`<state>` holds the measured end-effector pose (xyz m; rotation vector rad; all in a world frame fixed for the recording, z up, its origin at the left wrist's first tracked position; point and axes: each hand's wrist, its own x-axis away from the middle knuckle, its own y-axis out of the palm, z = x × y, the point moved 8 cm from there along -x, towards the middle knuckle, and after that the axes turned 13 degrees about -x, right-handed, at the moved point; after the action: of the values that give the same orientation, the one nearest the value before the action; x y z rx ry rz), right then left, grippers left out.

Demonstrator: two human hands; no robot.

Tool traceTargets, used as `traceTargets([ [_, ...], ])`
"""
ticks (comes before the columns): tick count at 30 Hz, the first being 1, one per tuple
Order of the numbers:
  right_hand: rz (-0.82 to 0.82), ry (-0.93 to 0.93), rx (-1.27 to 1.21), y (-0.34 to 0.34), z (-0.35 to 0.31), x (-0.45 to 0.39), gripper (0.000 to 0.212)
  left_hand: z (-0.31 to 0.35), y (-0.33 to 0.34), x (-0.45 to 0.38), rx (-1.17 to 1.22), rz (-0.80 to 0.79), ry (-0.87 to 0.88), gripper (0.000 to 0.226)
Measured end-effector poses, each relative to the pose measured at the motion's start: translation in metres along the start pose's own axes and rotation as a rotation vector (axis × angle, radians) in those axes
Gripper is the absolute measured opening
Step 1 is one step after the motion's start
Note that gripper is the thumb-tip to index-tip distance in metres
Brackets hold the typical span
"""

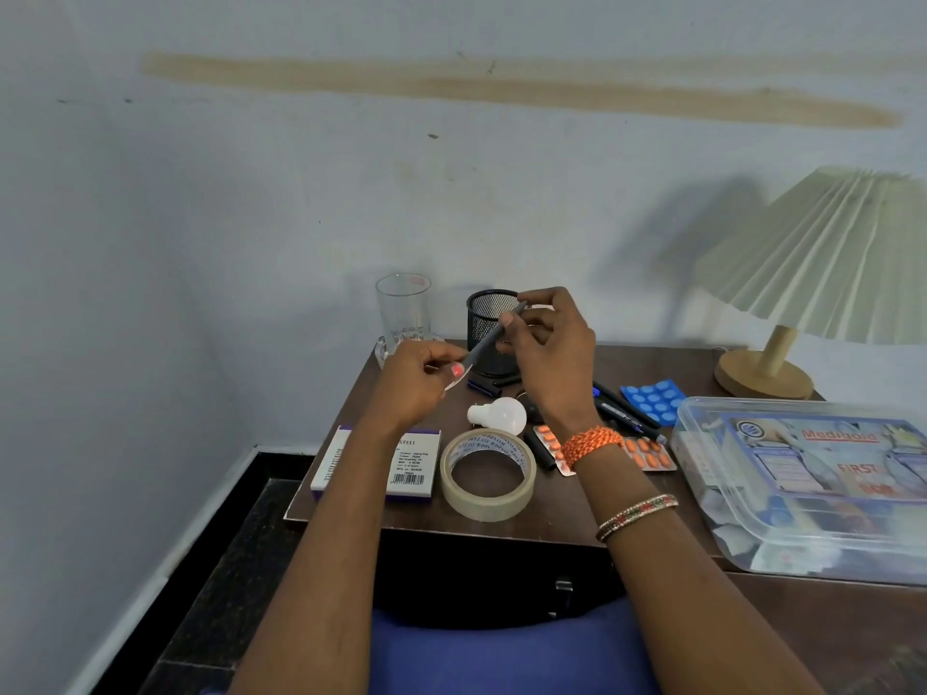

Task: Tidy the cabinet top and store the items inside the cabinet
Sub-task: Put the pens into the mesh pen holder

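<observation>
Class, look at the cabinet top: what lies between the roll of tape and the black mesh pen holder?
In the head view, a white light bulb lies on its side between the tape roll and the mesh pen holder.

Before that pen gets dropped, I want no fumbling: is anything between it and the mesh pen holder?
Nothing visible blocks it. Both the left hand and right hand pinch the pen, held slanted just in front of the black mesh pen holder. The holder's mouth looks open; the drinking glass stands apart to its left.
</observation>
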<state>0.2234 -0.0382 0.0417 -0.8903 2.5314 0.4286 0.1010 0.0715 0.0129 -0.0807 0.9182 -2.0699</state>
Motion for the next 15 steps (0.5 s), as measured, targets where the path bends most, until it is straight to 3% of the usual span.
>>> traceTargets([
  [3, 0.102, -0.011, -0.022, -0.009, -0.005, -0.006, 0.016, 0.0, -0.002, -0.003, -0.048, 0.079, 0.01, 0.023],
  [8, 0.33, -0.257, -0.043, -0.028, -0.04, -0.037, 0.011, -0.007, -0.01, -0.007, -0.128, 0.204, -0.044, 0.041],
  [15, 0.234, -0.321, 0.217, -0.012, -0.025, -0.075, 0.011, -0.006, -0.008, -0.015, -0.196, 0.208, 0.029, 0.034],
])
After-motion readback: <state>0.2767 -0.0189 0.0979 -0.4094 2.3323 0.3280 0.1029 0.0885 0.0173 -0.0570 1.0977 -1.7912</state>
